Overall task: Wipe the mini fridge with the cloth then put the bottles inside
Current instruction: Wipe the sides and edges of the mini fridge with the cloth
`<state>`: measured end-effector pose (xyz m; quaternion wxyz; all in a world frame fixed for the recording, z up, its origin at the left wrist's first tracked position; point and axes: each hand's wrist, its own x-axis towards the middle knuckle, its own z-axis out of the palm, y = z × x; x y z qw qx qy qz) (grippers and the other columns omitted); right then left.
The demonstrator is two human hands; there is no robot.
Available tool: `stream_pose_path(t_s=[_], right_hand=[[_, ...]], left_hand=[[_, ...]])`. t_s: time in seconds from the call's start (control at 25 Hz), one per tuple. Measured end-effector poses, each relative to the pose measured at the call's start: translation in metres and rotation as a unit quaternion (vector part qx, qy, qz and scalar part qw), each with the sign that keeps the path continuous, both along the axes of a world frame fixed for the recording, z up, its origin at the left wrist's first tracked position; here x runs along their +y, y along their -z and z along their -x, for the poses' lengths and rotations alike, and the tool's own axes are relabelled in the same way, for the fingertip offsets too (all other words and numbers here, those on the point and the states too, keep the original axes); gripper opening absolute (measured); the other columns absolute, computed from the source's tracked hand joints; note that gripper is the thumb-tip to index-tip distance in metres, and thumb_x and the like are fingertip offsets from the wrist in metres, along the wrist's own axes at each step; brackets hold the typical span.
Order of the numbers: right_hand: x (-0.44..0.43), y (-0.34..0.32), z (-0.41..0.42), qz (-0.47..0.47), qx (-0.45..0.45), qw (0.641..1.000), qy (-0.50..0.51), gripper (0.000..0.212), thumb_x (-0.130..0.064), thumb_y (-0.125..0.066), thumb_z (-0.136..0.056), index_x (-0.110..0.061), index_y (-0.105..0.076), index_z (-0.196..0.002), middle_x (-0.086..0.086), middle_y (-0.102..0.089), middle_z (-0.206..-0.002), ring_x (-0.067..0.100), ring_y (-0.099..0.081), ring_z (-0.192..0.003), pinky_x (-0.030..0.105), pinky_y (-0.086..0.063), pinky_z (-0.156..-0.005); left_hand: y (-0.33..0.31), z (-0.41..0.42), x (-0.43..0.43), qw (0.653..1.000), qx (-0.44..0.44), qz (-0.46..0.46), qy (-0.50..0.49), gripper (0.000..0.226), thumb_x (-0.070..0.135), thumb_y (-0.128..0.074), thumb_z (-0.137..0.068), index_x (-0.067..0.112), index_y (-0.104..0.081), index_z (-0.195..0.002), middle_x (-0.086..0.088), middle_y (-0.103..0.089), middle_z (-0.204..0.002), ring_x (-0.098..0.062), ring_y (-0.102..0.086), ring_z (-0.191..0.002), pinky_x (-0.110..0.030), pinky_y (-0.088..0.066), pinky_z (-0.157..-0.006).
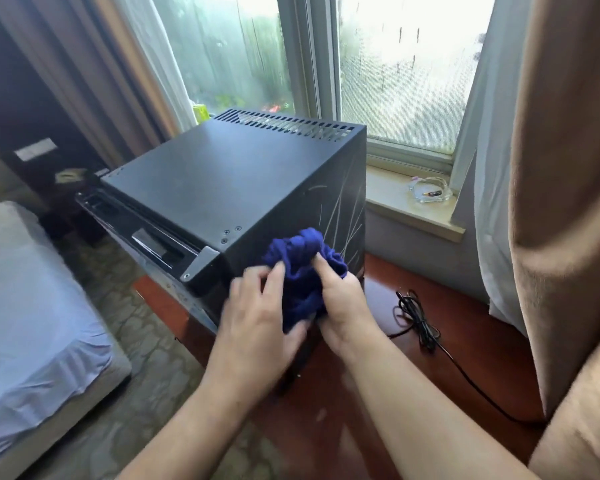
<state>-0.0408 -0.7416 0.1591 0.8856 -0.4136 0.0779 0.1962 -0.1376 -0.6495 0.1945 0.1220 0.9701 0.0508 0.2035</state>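
Observation:
A black mini fridge (222, 178) stands on a reddish wooden surface by the window, its door facing left and shut. A bunched dark blue cloth (300, 265) is held against the fridge's near side wall, below the top edge. My right hand (343, 303) grips the cloth from the right. My left hand (257, 327) holds its lower left part, fingers spread and blurred. No bottles are in view.
A black power cord (416, 317) lies coiled on the wooden surface (465, 341) to the right of the fridge. A clear bag with small items (428, 194) rests on the window sill. Curtains (561, 168) hang at right; a bed (32, 306) sits at left.

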Motion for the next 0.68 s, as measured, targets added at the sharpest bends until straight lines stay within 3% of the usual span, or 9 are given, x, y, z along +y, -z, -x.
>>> stream_pose_path(t_s=[0.08, 0.16, 0.24, 0.36, 0.44, 0.52, 0.6, 0.68], right_hand=[[-0.004, -0.019, -0.005, -0.03, -0.02, 0.999, 0.021, 0.032, -0.018, -0.068, -0.095, 0.0, -0.068, -0.121, 0.02, -0.075, -0.111, 0.033, -0.071, -0.095, 0.037, -0.059, -0.076], [-0.007, -0.033, -0.009, -0.071, -0.048, 0.996, 0.031, 0.036, -0.015, -0.066, -0.097, 0.002, -0.063, -0.128, 0.023, -0.071, -0.122, 0.036, -0.07, -0.106, 0.043, -0.059, -0.089], [-0.006, -0.042, -0.014, -0.087, -0.075, 0.993, 0.039, 0.037, -0.015, -0.067, -0.096, 0.0, -0.062, -0.13, 0.024, -0.069, -0.125, 0.039, -0.067, -0.115, 0.051, -0.055, -0.099], [-0.006, -0.043, -0.021, -0.05, -0.092, 0.993, 0.048, 0.036, -0.014, -0.068, -0.095, -0.008, -0.061, -0.13, 0.02, -0.071, -0.121, 0.037, -0.07, -0.111, 0.061, -0.055, -0.095], [-0.002, -0.032, -0.018, -0.016, -0.103, 0.994, 0.034, 0.037, -0.011, -0.065, -0.093, -0.013, -0.06, -0.13, 0.018, -0.072, -0.119, 0.033, -0.072, -0.108, 0.061, -0.056, -0.091], [0.007, -0.017, -0.013, 0.016, -0.115, 0.993, 0.027, 0.039, -0.015, -0.066, -0.087, -0.024, -0.063, -0.125, 0.015, -0.071, -0.12, 0.029, -0.071, -0.11, 0.06, -0.059, -0.087], [0.012, -0.011, -0.017, 0.038, -0.131, 0.99, 0.043, 0.035, -0.026, -0.071, -0.079, -0.034, -0.068, -0.114, 0.012, -0.068, -0.123, 0.026, -0.071, -0.11, 0.055, -0.061, -0.084], [0.011, -0.01, -0.035, 0.074, -0.163, 0.981, 0.08, 0.027, -0.032, -0.075, -0.077, -0.029, -0.073, -0.103, 0.012, -0.073, -0.114, 0.023, -0.074, -0.103, 0.046, -0.062, -0.084]], left_hand=[[-0.037, -0.021, -0.001, 0.993, -0.043, -0.104, -0.036, 0.085, 0.039, -0.084, -0.066, 0.02, -0.046, -0.139, -0.002, -0.04, -0.131, -0.027, -0.042, -0.118, -0.049, -0.046, -0.1], [-0.074, -0.044, 0.004, 0.989, -0.051, -0.137, -0.017, 0.096, 0.033, -0.083, -0.063, 0.025, -0.036, -0.147, -0.003, -0.033, -0.146, -0.028, -0.032, -0.131, -0.052, -0.037, -0.107], [-0.101, -0.07, 0.014, 0.976, 0.011, -0.211, 0.061, 0.111, 0.032, -0.08, -0.066, 0.032, -0.018, -0.157, -0.002, -0.019, -0.163, -0.026, -0.023, -0.145, -0.052, -0.032, -0.115], [-0.113, -0.099, 0.02, 0.916, 0.147, -0.315, 0.201, 0.109, 0.05, -0.076, -0.072, 0.037, -0.012, -0.16, 0.004, -0.01, -0.17, -0.02, -0.012, -0.156, -0.044, -0.019, -0.125], [-0.109, -0.111, 0.024, 0.882, 0.196, -0.351, 0.247, 0.105, 0.059, -0.073, -0.071, 0.035, -0.021, -0.159, 0.006, -0.017, -0.169, -0.015, -0.013, -0.156, -0.04, -0.01, -0.126], [-0.103, -0.123, 0.031, 0.853, 0.192, -0.382, 0.298, 0.094, 0.055, -0.072, -0.068, 0.031, -0.037, -0.152, 0.007, -0.039, -0.16, -0.014, -0.026, -0.152, -0.038, -0.011, -0.125], [-0.103, -0.138, 0.036, 0.839, 0.187, -0.393, 0.327, 0.081, 0.051, -0.073, -0.064, 0.03, -0.05, -0.139, 0.01, -0.057, -0.14, -0.014, -0.04, -0.141, -0.039, -0.013, -0.124], [-0.11, -0.161, 0.035, 0.833, 0.208, -0.388, 0.333, 0.076, 0.053, -0.074, -0.063, 0.031, -0.053, -0.133, 0.012, -0.061, -0.128, -0.014, -0.043, -0.136, -0.041, -0.01, -0.125]])
